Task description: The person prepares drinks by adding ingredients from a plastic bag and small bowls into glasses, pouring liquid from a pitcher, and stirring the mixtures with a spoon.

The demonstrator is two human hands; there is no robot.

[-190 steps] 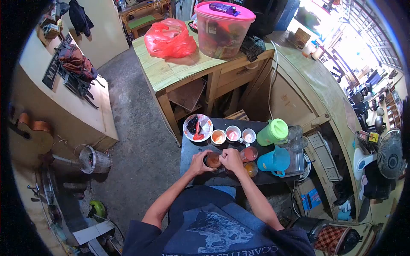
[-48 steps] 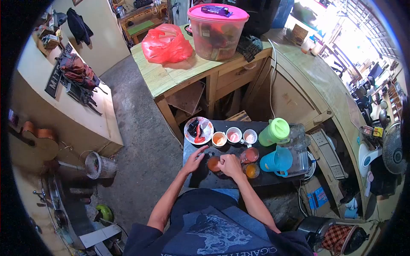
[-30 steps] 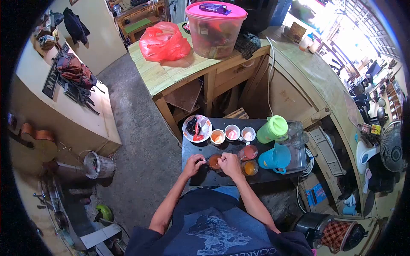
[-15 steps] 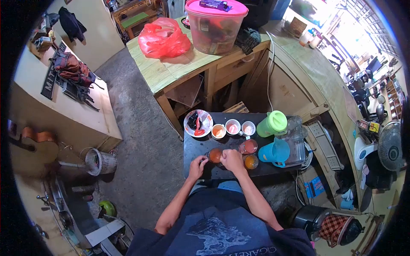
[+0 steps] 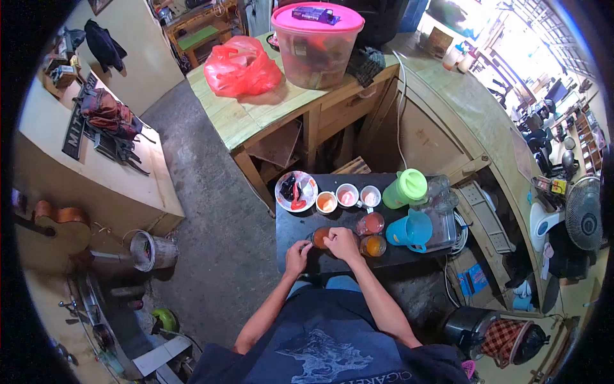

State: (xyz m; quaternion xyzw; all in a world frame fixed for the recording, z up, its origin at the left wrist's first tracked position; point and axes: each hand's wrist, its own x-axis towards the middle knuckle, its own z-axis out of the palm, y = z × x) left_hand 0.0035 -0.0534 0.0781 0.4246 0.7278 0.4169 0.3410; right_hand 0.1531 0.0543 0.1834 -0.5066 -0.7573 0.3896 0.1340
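Note:
A glass mug of reddish-brown drink [image 5: 321, 237] stands near the front edge of the low black table. My left hand [image 5: 297, 258] is closed at its left side, fingers pinching what looks like its handle. My right hand [image 5: 343, 245] is closed over the mug's right rim; whatever its fingers hold is hidden. Just right of that hand are a glass of orange drink [image 5: 373, 246] and a glass of pink-red drink [image 5: 370, 224]. Behind stand a cup with orange contents [image 5: 326, 203] and two white cups with pinkish contents, one in the middle [image 5: 347, 195] and one further right [image 5: 370, 196].
A bowl with black and red plastic [image 5: 297, 192] sits at the table's [image 5: 288, 233] back left. On the right are a green lidded pitcher [image 5: 405, 189], a blue jug [image 5: 410, 229] and a clear plastic container [image 5: 442, 233]. A wooden counter [image 5: 249, 121] rises behind.
The head view has shifted slightly. My right hand has turned a little over the mug, its fingers now nearer the rim. The left hand stays at the mug's side.

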